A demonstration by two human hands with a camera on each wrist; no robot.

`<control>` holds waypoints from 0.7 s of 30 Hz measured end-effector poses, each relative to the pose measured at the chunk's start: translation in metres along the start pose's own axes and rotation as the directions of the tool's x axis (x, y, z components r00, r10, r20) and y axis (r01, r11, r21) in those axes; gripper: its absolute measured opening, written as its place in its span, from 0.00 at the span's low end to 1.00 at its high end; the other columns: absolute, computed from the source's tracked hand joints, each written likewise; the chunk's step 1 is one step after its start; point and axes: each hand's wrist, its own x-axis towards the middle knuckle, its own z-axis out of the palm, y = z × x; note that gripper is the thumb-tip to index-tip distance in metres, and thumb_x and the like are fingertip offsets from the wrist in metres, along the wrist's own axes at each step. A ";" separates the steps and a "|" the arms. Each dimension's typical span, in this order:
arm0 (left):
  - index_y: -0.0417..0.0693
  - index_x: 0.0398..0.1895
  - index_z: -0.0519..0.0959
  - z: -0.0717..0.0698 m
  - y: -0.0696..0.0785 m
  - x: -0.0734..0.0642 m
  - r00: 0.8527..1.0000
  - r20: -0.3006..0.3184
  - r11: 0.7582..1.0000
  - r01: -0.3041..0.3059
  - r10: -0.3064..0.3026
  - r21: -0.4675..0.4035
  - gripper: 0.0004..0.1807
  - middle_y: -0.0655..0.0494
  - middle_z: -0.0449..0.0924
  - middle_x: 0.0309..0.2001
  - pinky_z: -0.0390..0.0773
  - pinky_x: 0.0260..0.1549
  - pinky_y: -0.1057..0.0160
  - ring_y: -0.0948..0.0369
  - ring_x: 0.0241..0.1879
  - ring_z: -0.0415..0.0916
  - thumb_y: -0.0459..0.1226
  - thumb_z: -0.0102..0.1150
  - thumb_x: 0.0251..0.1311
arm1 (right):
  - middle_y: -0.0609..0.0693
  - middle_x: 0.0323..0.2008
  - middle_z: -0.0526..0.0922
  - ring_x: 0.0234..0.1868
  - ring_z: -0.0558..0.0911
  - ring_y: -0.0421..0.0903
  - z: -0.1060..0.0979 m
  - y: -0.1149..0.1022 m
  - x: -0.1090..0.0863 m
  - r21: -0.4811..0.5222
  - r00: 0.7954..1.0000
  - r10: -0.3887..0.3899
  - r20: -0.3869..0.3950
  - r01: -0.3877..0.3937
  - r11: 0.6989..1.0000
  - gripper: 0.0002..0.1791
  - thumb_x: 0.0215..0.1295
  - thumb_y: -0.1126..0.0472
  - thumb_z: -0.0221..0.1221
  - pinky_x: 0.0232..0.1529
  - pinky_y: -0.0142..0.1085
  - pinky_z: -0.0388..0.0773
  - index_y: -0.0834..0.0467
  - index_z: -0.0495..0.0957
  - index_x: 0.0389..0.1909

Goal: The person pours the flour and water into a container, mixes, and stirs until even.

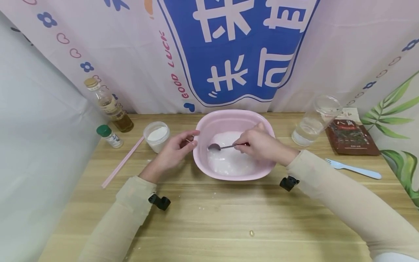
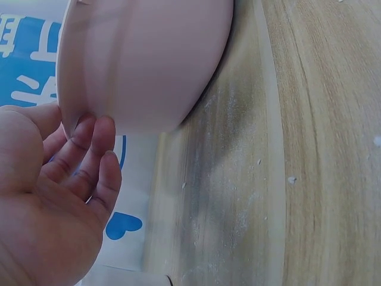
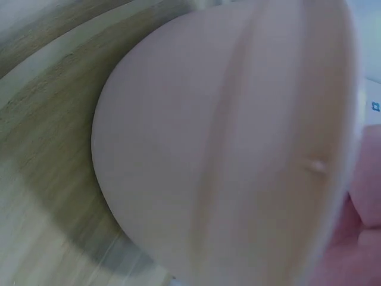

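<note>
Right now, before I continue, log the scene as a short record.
left hand: pinches the rim of the pink oval plastic basin
right hand: grips the slim dark spoon inside it
basin contents: wet-looking white material
left side: round clear jar of white powder, pink chopsticks, small green-capped shaker, yellow-capped amber bottle
right side: tall clear cup of clear liquid, brown packet, pale-blue fork

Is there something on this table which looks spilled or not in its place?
Yes. White specks lie scattered on the table near the pink basin, outside any container, so they look spilled. A small yellowish spot also sits alone, nearer the person; I cannot tell what it is.
</note>
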 end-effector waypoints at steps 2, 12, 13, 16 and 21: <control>0.43 0.75 0.75 0.000 0.001 0.000 1.000 0.000 1.000 0.006 -0.006 -0.003 0.23 0.40 0.82 0.52 0.78 0.42 0.70 0.54 0.45 0.77 0.35 0.57 0.81 | 0.43 0.25 0.86 0.33 0.78 0.41 -0.003 0.001 -0.005 0.013 1.000 -0.012 0.017 0.012 1.000 0.05 0.71 0.63 0.69 0.55 0.50 0.58 0.57 0.94 0.42; 0.44 0.75 0.76 0.001 0.001 0.000 1.000 -0.007 1.000 0.017 -0.016 0.009 0.23 0.41 0.82 0.52 0.77 0.41 0.70 0.54 0.45 0.76 0.36 0.57 0.81 | 0.36 0.27 0.83 0.36 0.77 0.38 -0.022 0.005 -0.044 -0.048 0.989 -0.139 0.043 0.141 0.989 0.06 0.70 0.64 0.70 0.52 0.47 0.55 0.50 0.92 0.35; 0.44 0.75 0.76 0.001 0.001 0.000 1.000 -0.007 1.000 0.018 -0.018 0.010 0.23 0.41 0.82 0.52 0.77 0.42 0.70 0.54 0.45 0.76 0.36 0.57 0.81 | 0.35 0.27 0.83 0.36 0.77 0.38 -0.025 0.005 -0.048 -0.071 0.989 -0.144 0.031 0.145 0.987 0.07 0.69 0.64 0.70 0.51 0.46 0.55 0.49 0.91 0.34; 0.45 0.75 0.76 0.000 0.000 0.000 1.000 -0.008 1.000 0.025 -0.025 0.015 0.23 0.42 0.82 0.52 0.77 0.42 0.70 0.54 0.45 0.76 0.36 0.57 0.81 | 0.36 0.27 0.83 0.37 0.79 0.40 -0.032 0.009 -0.059 -0.147 0.990 -0.144 -0.014 0.140 0.979 0.07 0.68 0.65 0.71 0.49 0.45 0.56 0.48 0.91 0.33; 0.44 0.75 0.76 0.001 0.000 0.001 1.000 -0.007 1.000 0.025 -0.025 0.011 0.23 0.41 0.82 0.52 0.77 0.42 0.70 0.54 0.45 0.76 0.36 0.57 0.81 | 0.41 0.29 0.87 0.37 0.81 0.46 -0.041 0.016 -0.070 -0.264 0.987 -0.128 -0.098 0.099 0.959 0.08 0.65 0.67 0.69 0.48 0.48 0.57 0.51 0.90 0.31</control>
